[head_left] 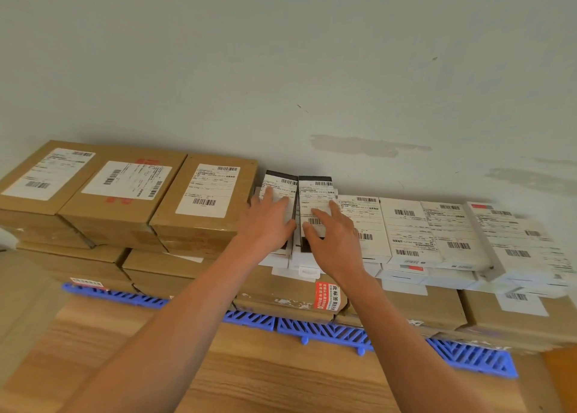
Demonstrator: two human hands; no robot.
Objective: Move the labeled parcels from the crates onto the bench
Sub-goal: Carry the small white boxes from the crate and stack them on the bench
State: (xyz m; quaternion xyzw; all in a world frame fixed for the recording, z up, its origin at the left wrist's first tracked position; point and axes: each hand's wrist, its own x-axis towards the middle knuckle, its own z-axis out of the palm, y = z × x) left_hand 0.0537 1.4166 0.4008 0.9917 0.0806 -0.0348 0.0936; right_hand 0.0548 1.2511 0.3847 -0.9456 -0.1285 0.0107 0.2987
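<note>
Two dark-edged parcels, left [278, 194] and right [315, 200], at 12 o'clock; my left hand [268, 222] and right hand [335, 238] press them, fingers flat, ungripped.

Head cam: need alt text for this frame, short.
Both hands reach forward onto two slim dark parcels with white labels: left hand flat on the left parcel, right hand on the right parcel. The pair sits between brown cardboard boxes and white labeled boxes, stacked against a pale wall.
</note>
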